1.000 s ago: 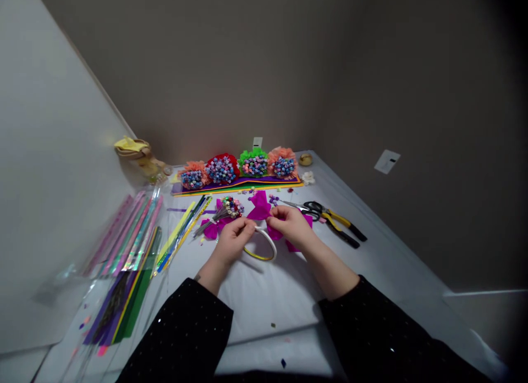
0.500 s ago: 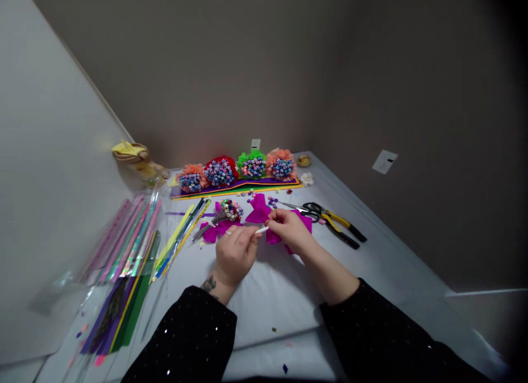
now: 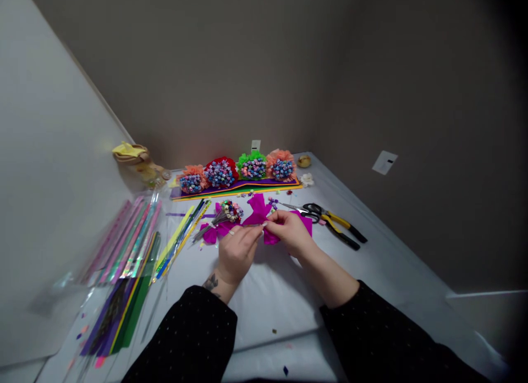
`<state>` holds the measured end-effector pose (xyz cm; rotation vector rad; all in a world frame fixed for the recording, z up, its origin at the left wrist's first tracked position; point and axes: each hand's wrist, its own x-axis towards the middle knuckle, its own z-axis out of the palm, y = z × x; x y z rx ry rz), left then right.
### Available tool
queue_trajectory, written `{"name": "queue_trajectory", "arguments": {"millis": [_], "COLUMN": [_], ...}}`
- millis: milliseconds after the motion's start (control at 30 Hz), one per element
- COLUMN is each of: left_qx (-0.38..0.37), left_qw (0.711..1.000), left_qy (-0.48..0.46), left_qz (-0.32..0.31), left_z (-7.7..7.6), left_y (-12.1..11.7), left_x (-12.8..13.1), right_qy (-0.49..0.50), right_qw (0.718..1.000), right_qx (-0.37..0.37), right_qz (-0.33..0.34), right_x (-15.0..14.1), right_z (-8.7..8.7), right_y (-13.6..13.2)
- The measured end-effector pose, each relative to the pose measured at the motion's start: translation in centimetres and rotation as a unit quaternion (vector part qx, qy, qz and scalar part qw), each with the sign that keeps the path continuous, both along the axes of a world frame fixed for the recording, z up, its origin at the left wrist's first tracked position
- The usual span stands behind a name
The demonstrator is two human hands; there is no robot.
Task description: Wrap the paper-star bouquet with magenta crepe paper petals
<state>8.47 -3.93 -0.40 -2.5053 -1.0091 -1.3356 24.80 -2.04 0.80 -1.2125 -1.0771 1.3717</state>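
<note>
My left hand (image 3: 238, 253) is closed in a pinch, its fingertips meeting those of my right hand (image 3: 287, 231), which is pinched as well. Between them shows the end of a small white piece (image 3: 264, 224), mostly covered by the fingers. A thin grey line lies just above the left fingers; whether it is held I cannot tell. Just beyond the hands lies magenta crepe paper (image 3: 258, 208). Left of it, a bundle of beaded stems (image 3: 231, 210) with grey wire ends rests on more magenta paper (image 3: 209, 234).
Scissors (image 3: 312, 210) and yellow-black pliers (image 3: 341, 223) lie to the right. Several paper-wrapped bead bouquets (image 3: 220, 172) line the back on coloured sheets (image 3: 243, 188). At left are wrapped strips (image 3: 124, 234), coloured strips (image 3: 175, 237) and a yellow-topped basket (image 3: 131, 151).
The white piece showed as a longer strip between my fingers before; now only its tip shows. My left fingertips have moved slightly up and right, closer to the right ones.
</note>
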Motion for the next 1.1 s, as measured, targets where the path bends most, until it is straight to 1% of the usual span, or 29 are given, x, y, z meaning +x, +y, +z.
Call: {"name": "queue_trajectory", "arguments": {"millis": [133, 367, 567, 800, 967, 1100], "left_qx": [0.005, -0.013, -0.002, -0.003, -0.001, 0.001], "left_qw": [1.0, 0.999, 0.999, 0.999, 0.998, 0.998], "left_qy": [0.019, 0.027, 0.027, 0.03, 0.042, 0.05], "left_qz": [0.015, 0.034, 0.045, 0.021, 0.037, 0.04], "left_z": [0.01, -0.08, -0.12, 0.06, -0.06, -0.01], "left_y": [0.27, 0.35, 0.38, 0.67, 0.73, 0.77], "left_x": [0.04, 0.37, 0.61, 0.11, -0.19, -0.25], "right_qy": [0.01, 0.029, 0.028, 0.055, 0.067, 0.102], "right_qw": [1.0, 0.999, 1.0, 0.998, 0.997, 0.994], "right_qx": [0.004, -0.001, 0.007, -0.008, -0.003, -0.011], "right_qz": [0.008, 0.018, 0.005, 0.021, 0.03, 0.042], "right_x": [-0.1, -0.26, -0.33, -0.22, -0.19, -0.26], "right_z": [0.03, -0.23, -0.76, -0.27, -0.26, 0.07], "right_y": [-0.16, -0.23, -0.02, -0.21, -0.19, -0.28]}}
